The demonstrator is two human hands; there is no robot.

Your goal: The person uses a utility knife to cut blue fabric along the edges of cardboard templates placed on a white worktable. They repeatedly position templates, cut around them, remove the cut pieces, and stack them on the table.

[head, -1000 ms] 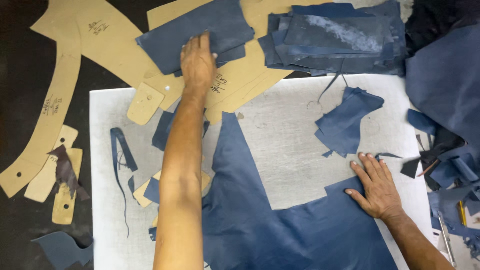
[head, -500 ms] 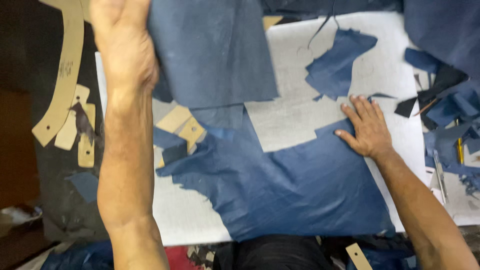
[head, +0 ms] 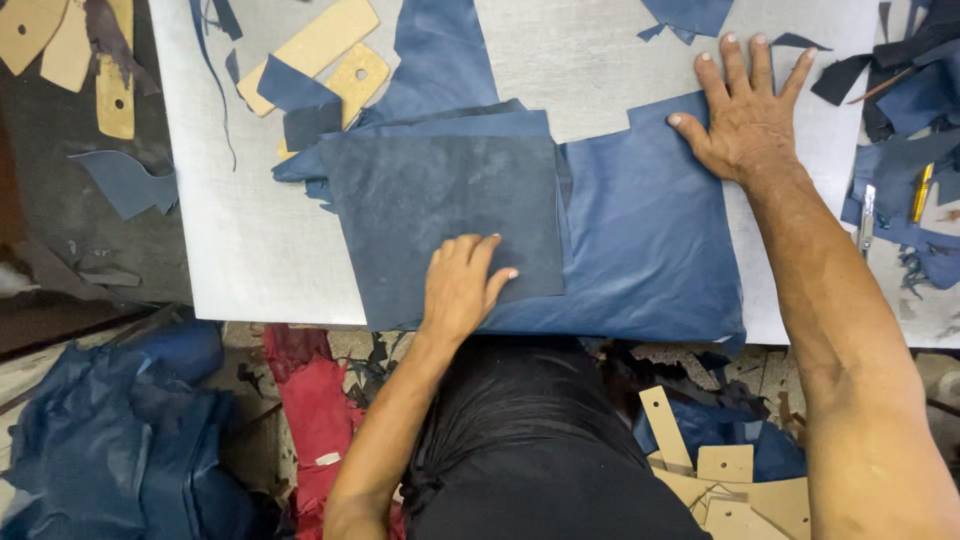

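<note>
Left hand (head: 462,287): fingers together, flat on dark blue rectangular suede piece (head: 440,222) | Right hand (head: 745,118): fingers spread, pinning large blue leather sheet (head: 640,235) beneath | Progress: piece laid over sheet on grey cutting board (head: 230,240), seemingly uncut; tan card templates (head: 320,45) lie beyond fingertips.

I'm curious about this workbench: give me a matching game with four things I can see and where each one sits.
Things:
1. left hand
2. right hand
3. tan card templates
4. red cloth

Places:
A. on the floor below the table edge
B. flat on the dark suede-side piece
C. top of the grey board, among blue scraps
D. pressing the big blue sheet's upper right corner

Pairs: 1-B, 2-D, 3-C, 4-A
</note>
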